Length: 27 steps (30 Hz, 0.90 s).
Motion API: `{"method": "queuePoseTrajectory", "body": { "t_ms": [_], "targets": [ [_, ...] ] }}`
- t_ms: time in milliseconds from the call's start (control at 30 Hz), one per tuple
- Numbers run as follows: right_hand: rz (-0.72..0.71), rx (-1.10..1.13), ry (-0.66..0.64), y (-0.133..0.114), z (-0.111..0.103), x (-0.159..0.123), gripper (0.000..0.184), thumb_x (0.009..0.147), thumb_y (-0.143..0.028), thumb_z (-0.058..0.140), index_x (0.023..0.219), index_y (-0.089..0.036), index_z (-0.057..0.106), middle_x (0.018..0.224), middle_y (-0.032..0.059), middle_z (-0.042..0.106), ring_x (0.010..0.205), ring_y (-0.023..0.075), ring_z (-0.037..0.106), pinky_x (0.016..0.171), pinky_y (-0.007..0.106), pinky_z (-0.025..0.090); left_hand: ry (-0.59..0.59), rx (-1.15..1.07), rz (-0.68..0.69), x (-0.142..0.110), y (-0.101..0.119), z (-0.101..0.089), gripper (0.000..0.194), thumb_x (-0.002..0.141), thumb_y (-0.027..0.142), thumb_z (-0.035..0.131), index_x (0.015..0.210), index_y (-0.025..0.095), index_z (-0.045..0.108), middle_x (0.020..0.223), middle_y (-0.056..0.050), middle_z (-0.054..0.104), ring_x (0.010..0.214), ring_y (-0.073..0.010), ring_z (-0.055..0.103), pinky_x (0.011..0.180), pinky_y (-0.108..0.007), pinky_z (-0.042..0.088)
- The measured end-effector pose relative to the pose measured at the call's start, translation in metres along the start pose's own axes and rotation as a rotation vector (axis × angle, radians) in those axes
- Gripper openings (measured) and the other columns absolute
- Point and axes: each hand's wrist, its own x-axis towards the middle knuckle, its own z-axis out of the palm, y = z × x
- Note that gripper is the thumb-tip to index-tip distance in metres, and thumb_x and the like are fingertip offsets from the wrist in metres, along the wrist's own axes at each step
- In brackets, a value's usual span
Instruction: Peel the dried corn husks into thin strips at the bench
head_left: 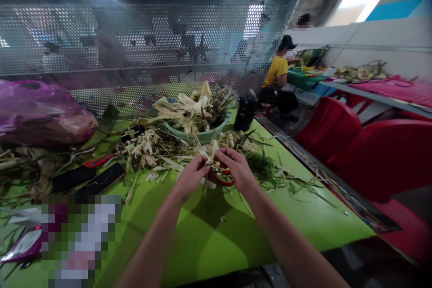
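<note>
My left hand (191,176) and my right hand (237,170) meet over the green table (222,247). Between their fingertips is a small piece of pale dried plant husk (212,149), pinched from both sides. A red-handled tool, seemingly scissors (226,183), shows below my right hand; whether that hand also holds it I cannot tell. Just beyond, a light green basket (195,137) is heaped with pale dried husks (191,110). Dried stalks and leaf scraps (146,148) spread around its base, and a tangle of green strands (266,168) lies right of my right hand.
A purple plastic bag (43,112), a red-handled cutter (99,161) and a dark phone-like slab (103,181) lie to the left. A black cup (245,111) stands behind right. A perforated screen (135,45) borders the back. Red chairs (384,157) and a person (276,72) are right.
</note>
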Motion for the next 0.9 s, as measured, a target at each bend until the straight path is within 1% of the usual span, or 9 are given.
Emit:
{"method": "queuePoseTrajectory", "body": {
  "t_ms": [100,200,300,433,533,667,767,833,900],
  "targets": [
    [0.007,-0.09,-0.115,-0.001,0.0,0.0,0.033,0.071,-0.048,0.069,0.062,-0.018,0.061,0.058,-0.0019,0.053,0.053,0.011,0.042,0.052,0.024,0.032,0.08,-0.003,0.025,0.003,-0.004,-0.002,0.015,0.08,0.029,0.056,0.086,0.016,0.053,0.077,0.0,0.056,0.07,-0.0117,0.053,0.07,-0.025,0.043],
    [-0.059,-0.217,-0.178,0.002,0.001,0.001,0.027,0.069,-0.042,0.072,0.063,-0.018,0.063,0.056,-0.0024,0.052,0.054,0.0115,0.041,0.053,0.025,0.031,0.106,-0.018,0.029,0.004,-0.003,-0.004,0.017,0.08,0.03,0.056,0.087,0.015,0.054,0.077,0.0,0.056,0.07,-0.0115,0.052,0.069,-0.025,0.042],
    [-0.101,-0.254,-0.152,0.004,0.001,0.002,0.022,0.07,-0.038,0.071,0.064,-0.018,0.063,0.057,-0.0028,0.053,0.055,0.0117,0.041,0.054,0.025,0.031,0.068,-0.032,0.005,0.003,0.002,-0.006,0.02,0.08,0.033,0.057,0.087,0.015,0.055,0.075,0.0,0.057,0.067,-0.0112,0.052,0.068,-0.025,0.042],
    [-0.052,-0.202,-0.115,0.004,0.0,0.001,0.019,0.069,-0.033,0.067,0.06,-0.019,0.059,0.053,-0.0043,0.048,0.051,0.0107,0.038,0.05,0.024,0.028,0.019,-0.088,-0.01,0.0,0.008,-0.007,0.022,0.082,0.037,0.056,0.081,0.015,0.052,0.067,0.0,0.057,0.06,-0.0111,0.052,0.064,-0.026,0.042],
    [-0.042,-0.213,-0.057,0.006,-0.001,0.001,0.018,0.068,-0.028,0.065,0.056,-0.019,0.054,0.05,-0.0049,0.045,0.049,0.0106,0.037,0.049,0.024,0.027,0.023,-0.166,-0.022,-0.002,0.011,-0.007,0.023,0.081,0.038,0.057,0.079,0.015,0.052,0.064,0.0,0.058,0.058,-0.0109,0.052,0.063,-0.025,0.043],
    [-0.086,-0.287,-0.012,0.007,-0.003,0.002,0.02,0.069,-0.027,0.063,0.055,-0.019,0.051,0.051,-0.0046,0.044,0.051,0.0108,0.038,0.05,0.024,0.029,0.061,-0.205,-0.061,-0.002,0.014,-0.006,0.025,0.078,0.039,0.061,0.077,0.015,0.054,0.062,-0.001,0.058,0.057,-0.0104,0.052,0.062,-0.024,0.042],
    [-0.108,-0.315,-0.06,0.002,-0.002,0.002,0.017,0.07,-0.033,0.066,0.064,-0.018,0.06,0.06,-0.002,0.053,0.058,0.0128,0.046,0.054,0.024,0.035,0.071,-0.174,-0.049,-0.002,0.015,-0.006,0.024,0.077,0.038,0.061,0.078,0.014,0.055,0.063,-0.001,0.058,0.057,-0.0103,0.052,0.062,-0.024,0.042],
    [-0.09,-0.241,-0.123,-0.001,-0.001,0.001,0.02,0.072,-0.037,0.066,0.078,-0.018,0.065,0.072,0.0007,0.061,0.067,0.015,0.052,0.06,0.025,0.039,0.064,-0.132,-0.052,-0.002,0.015,-0.005,0.023,0.077,0.037,0.062,0.079,0.014,0.056,0.062,0.0,0.057,0.056,-0.0106,0.051,0.06,-0.025,0.042],
    [-0.069,-0.143,-0.148,-0.002,0.0,0.001,0.023,0.073,-0.039,0.067,0.082,-0.018,0.065,0.077,0.0013,0.062,0.07,0.0154,0.054,0.064,0.026,0.041,0.038,-0.099,-0.064,-0.002,0.013,-0.003,0.023,0.075,0.036,0.063,0.08,0.015,0.056,0.063,0.001,0.055,0.055,-0.011,0.051,0.058,-0.025,0.042]
  ]
}}
